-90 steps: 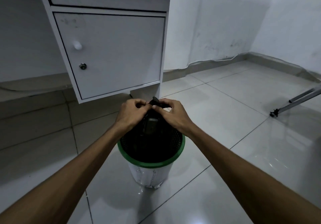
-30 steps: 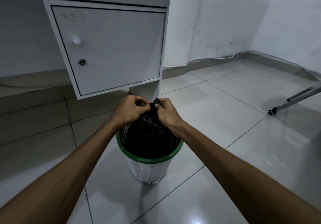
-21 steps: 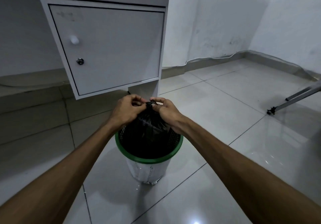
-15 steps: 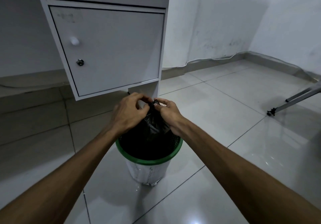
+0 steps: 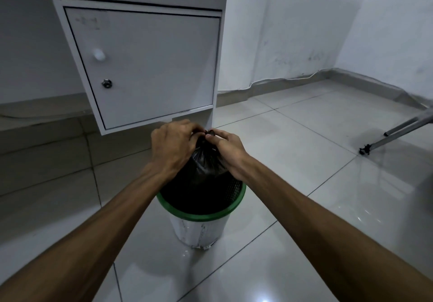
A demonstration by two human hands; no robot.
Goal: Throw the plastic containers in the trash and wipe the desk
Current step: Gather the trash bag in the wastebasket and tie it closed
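Both hands cover the top of the black bag [image 5: 206,161], so its knot cannot be seen. The bag hides what is inside the bin [image 5: 201,215]. The white cabinet [image 5: 150,62] above the bin is cut off by the top edge. The metal stand [image 5: 396,132] right of the bin runs off the right edge.

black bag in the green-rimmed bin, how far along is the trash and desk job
Looks done: no plastic containers lie loose in view; whether they are inside the black plastic bag cannot be seen. In hand: the left hand and right hand pinch the bag's gathered neck above the white mesh bin with a green rim, seemingly tying it. Left: wiping the desk; its top is out of view.
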